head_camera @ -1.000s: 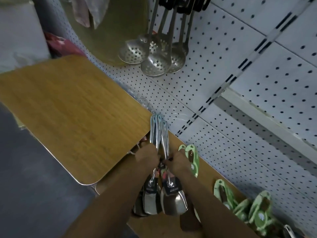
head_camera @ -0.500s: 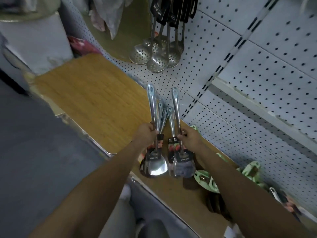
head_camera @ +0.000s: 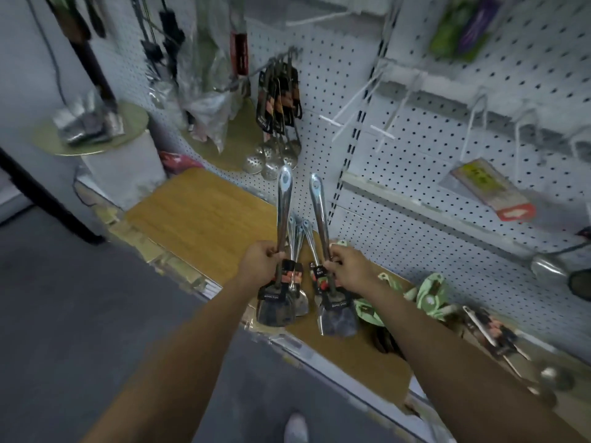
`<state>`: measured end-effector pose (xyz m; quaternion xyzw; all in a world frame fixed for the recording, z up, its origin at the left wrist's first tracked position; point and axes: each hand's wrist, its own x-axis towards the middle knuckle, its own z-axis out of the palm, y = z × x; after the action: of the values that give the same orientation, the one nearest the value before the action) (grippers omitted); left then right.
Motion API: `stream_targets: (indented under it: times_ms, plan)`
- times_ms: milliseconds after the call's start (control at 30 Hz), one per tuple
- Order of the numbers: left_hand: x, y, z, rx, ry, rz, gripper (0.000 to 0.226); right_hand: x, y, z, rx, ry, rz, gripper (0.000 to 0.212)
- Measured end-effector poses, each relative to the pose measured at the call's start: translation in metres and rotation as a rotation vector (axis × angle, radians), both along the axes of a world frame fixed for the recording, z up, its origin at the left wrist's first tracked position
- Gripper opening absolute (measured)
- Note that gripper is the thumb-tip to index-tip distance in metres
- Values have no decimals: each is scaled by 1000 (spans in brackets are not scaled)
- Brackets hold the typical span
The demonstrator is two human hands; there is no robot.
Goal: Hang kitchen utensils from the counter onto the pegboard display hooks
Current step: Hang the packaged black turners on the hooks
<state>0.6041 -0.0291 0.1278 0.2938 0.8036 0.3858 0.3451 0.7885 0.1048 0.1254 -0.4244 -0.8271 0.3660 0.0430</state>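
Pegboard (head_camera: pixel 431 148) behind; spatulas (head_camera: pixel 283 238) upright, handles up.

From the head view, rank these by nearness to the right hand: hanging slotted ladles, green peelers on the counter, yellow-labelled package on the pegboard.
From the right hand:
1. Green peelers, just to its right on the counter.
2. Slotted ladles, hanging up and left.
3. Yellow-labelled package, upper right on the pegboard.

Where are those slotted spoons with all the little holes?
The slotted spoons hang in a bunch from a hook on the pegboard, left of centre, above the wooden counter, just beyond the spatula handles.
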Motion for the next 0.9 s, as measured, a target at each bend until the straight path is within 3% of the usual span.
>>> stream_targets:
  times_ms: [67, 133, 233, 400, 533, 700, 900]
  plan:
    - [15, -15, -5, -29, 46, -64, 13, 25, -23, 4, 25, -19, 0, 26]
    - [27, -25, -24, -37, 69, -120, 16, 57, -46, 4, 19, -11, -44, 8]
    - [69, -38, -24, -6, 155, -215, 21, 114, -75, 6, 55, -9, -139, 3]
    - [167, -52, 11, 91, 124, -380, 19, 220, -115, 19, 86, 22, -331, 13]
    - [252, -43, 37, 116, 90, -536, 17, 314, -148, 41, 133, 56, -511, 4]
    - [374, -30, 82, 209, 110, -755, 16, 435, -182, 81, 159, 107, -752, 13]
    - [503, -20, 110, 262, 111, -916, 19, 558, -196, 97, 246, 90, -864, 6]
